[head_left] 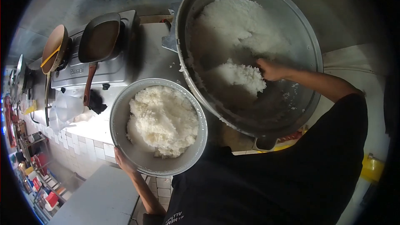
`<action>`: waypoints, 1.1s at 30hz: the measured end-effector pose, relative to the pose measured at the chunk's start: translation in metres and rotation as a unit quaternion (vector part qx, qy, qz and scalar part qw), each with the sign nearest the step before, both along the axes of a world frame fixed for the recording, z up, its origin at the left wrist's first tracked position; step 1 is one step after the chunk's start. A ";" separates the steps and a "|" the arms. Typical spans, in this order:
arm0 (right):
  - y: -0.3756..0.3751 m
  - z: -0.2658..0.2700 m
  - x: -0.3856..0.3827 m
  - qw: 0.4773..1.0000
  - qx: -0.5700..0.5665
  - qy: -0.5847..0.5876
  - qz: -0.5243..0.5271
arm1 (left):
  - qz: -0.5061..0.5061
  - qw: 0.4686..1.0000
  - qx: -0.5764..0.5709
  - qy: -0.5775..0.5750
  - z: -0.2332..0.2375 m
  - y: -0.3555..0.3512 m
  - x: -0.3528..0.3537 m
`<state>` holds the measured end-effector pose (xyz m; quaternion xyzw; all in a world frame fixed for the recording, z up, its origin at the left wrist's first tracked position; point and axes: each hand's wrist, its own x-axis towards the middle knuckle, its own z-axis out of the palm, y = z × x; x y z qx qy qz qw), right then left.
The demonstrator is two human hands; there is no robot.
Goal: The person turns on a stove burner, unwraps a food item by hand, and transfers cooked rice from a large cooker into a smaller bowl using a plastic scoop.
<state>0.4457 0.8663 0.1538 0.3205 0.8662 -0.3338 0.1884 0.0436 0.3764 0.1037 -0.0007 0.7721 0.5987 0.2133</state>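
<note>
White cooked rice (235,21) lies heaped against the far side of a large metal pot (310,54). Inside that pot is my right hand (273,69), its fingers closed behind a lump of rice (243,78). Whatever it grips is hidden by the rice and the fingers. A smaller round metal pot (118,141) stands to the left, nearer my body, with a mound of rice (164,121) in it. My left hand (124,161) clasps this smaller pot at its lower left side, its fingers partly hidden by the wall.
On the counter at the left, a gas stove (77,75) carries a square dark pan (100,37) and a round frying pan (56,46) with a yellow utensil. Plastic containers (66,108) sit before it. A grey tabletop (93,198) is at lower left, shelves (41,162) beyond.
</note>
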 end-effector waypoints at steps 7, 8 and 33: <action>0.042 -0.025 0.038 0.997 0.021 0.067 -0.034 | 0.016 0.999 0.040 0.009 -0.014 -0.009 -0.002; 0.048 -0.022 0.035 0.991 0.037 0.128 -0.006 | 0.016 0.999 0.043 0.011 -0.014 -0.010 -0.002; -0.361 0.029 -0.197 0.927 0.348 0.026 -0.135 | -0.068 0.988 0.134 -0.047 0.003 -0.005 -0.003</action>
